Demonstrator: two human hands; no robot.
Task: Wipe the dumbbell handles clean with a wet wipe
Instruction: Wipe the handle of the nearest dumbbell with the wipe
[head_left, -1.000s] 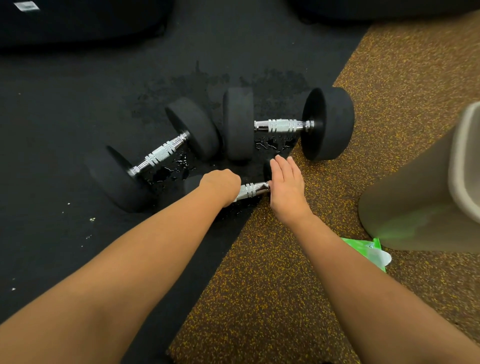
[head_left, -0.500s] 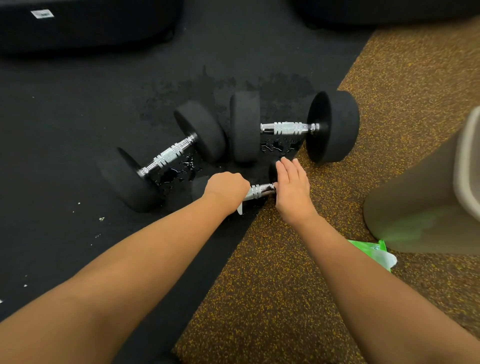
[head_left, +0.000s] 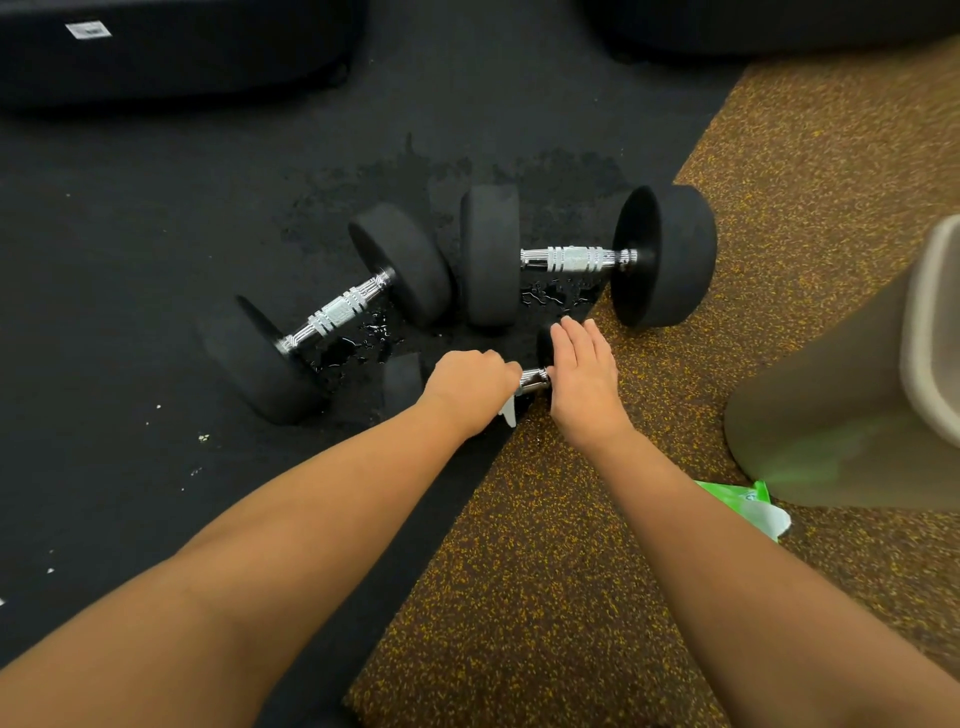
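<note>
Left hand (head_left: 470, 382) fisted on wipe (head_left: 509, 411), slid rightward along handle (head_left: 534, 378) | right hand (head_left: 584, 382) flat, unchanged

The left hand (head_left: 470, 383) fingers hide most of the wipe (head_left: 509, 413) and nearest dumbbell handle (head_left: 534, 379); the bin (head_left: 852, 410) is blurred and cut off.

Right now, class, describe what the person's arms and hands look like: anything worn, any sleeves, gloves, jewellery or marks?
Both forearms are bare, with no sleeves in view. The left hand and right hand wear no gloves. No watch, bracelet or ring shows on either wrist or on the fingers that can be seen, and no markings show.
</note>
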